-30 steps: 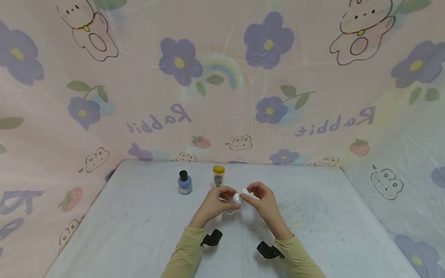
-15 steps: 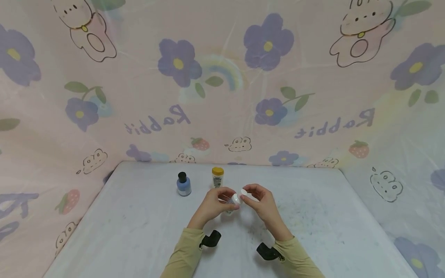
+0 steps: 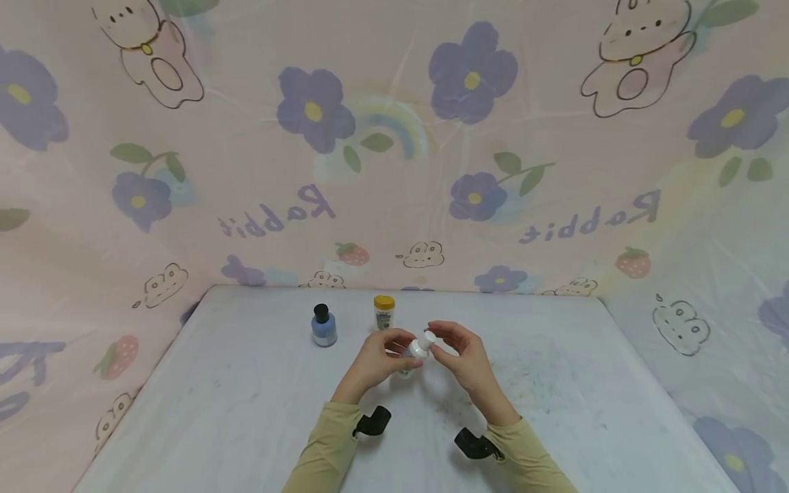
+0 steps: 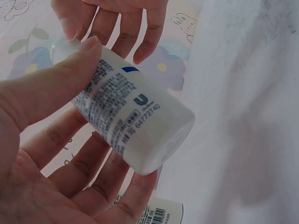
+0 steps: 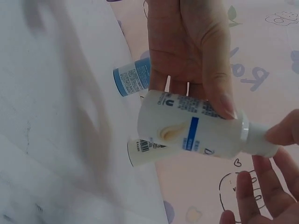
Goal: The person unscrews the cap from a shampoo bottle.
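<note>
Above the white worktop (image 3: 573, 411), its surface marked with grey smudges, a white bottle (image 5: 187, 128) is held tilted between the left hand (image 3: 374, 359)'s thumb and fingers. Its narrower white cap (image 5: 258, 139) is pinched by the right hand (image 3: 467, 359), so the hands are joined by the one object. The bottle is smooth, opaque and rounded, with a flattish base, and is printed with small grey-blue text, a blue band and a creamy swirl. Farther back, a round-shouldered blue bottle (image 3: 324, 330) with a black top and a yellow-capped bottle (image 3: 384, 313) are stood upright.
</note>
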`<state>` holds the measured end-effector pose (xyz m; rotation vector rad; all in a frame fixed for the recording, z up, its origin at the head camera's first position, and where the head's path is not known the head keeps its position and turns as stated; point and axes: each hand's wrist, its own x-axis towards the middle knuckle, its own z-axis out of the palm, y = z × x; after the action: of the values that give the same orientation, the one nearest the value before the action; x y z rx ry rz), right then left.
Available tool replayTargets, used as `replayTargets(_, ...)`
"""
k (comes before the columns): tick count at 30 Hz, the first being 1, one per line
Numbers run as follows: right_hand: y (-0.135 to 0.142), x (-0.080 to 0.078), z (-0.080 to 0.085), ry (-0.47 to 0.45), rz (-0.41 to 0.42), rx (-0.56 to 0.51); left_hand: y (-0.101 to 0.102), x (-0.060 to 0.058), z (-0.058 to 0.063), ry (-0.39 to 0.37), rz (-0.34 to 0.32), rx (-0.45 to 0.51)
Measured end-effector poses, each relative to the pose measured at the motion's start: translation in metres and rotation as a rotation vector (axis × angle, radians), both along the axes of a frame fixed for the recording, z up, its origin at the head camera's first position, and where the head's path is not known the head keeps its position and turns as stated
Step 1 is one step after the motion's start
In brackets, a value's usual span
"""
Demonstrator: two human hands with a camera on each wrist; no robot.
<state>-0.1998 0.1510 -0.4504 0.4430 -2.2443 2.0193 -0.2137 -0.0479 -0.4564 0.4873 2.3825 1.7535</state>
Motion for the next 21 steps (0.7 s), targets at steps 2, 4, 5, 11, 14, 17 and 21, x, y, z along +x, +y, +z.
replayTargets(2, -0.001, -0.001, 0.000, 0.013, 0.010, -0.019, -0.001, 0.000, 0.000, -0.004, 0.003, -0.001)
replayTargets(4, -0.004, -0.001, -0.001, 0.015, 0.011, -0.033, -0.002, 0.001, 0.000, -0.006, 0.009, -0.003)
replayTargets(5, -0.005, -0.002, -0.001, 0.011, 0.008, -0.039, -0.002, 0.001, 0.000, -0.007, 0.011, -0.004)
replayTargets(11, -0.016, 0.004, 0.010, -0.051, -0.049, -0.035, -0.004, 0.001, 0.000, -0.008, 0.018, -0.008)
replayTargets(14, -0.021, 0.009, 0.020, -0.075, -0.081, -0.016, -0.005, 0.001, 0.000, -0.006, 0.018, -0.008)
replayTargets(17, -0.024, 0.012, 0.025, -0.085, -0.103, -0.018, -0.005, 0.000, -0.001, 0.000, 0.018, -0.011)
replayTargets(21, -0.026, 0.012, 0.024, -0.090, -0.122, -0.037, -0.005, -0.001, -0.001, 0.000, 0.014, -0.009)
